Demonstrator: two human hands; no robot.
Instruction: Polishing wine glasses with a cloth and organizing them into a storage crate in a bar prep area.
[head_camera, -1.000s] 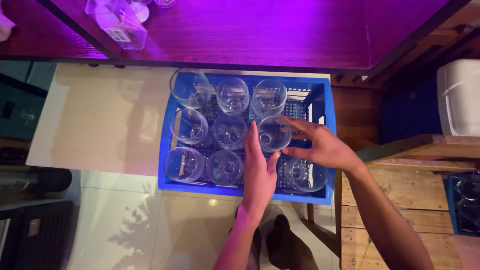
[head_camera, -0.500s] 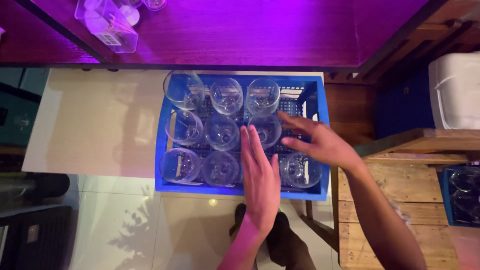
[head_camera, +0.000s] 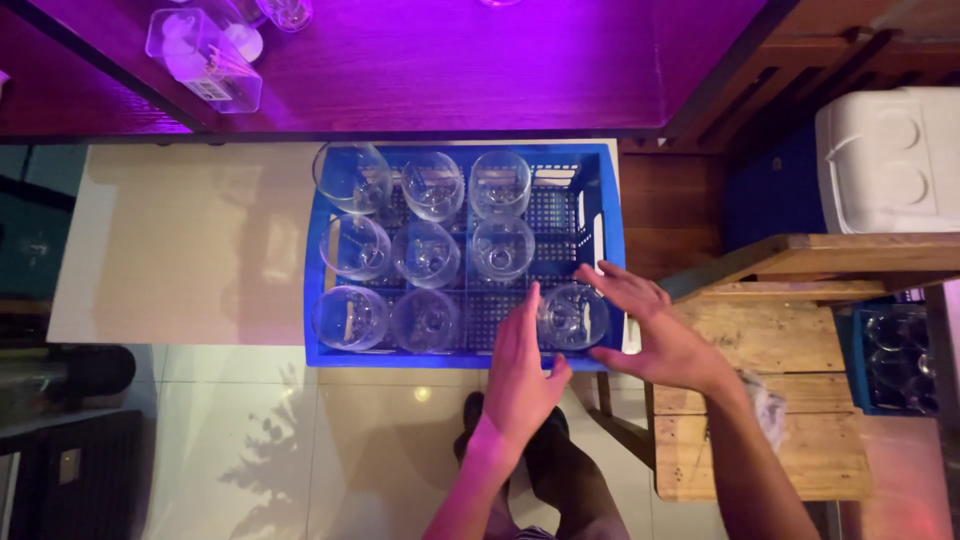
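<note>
- Left hand is lying open and flat, fingers together, pointing far, over the near edge of the crate; gripping nothing.
- Right hand is hovering open with fingers spread at the crate's near right corner; also empty (thumb is on the near side).
- Glass is sitting upright in the near right cell, between the two hands; the left fingertips are just beside it, the right fingers are over its right rim. Actual contact: cannot tell.
- Eight more glasses are filling the left three columns, e.g. the far left one, which is tilting over the wall.
- Crate is resting on a pale counter, overhanging its near edge.
- White cooler is sitting far right; wooden bench is right of the crate.
- Purple-lit bar top is running along the far side.
</note>
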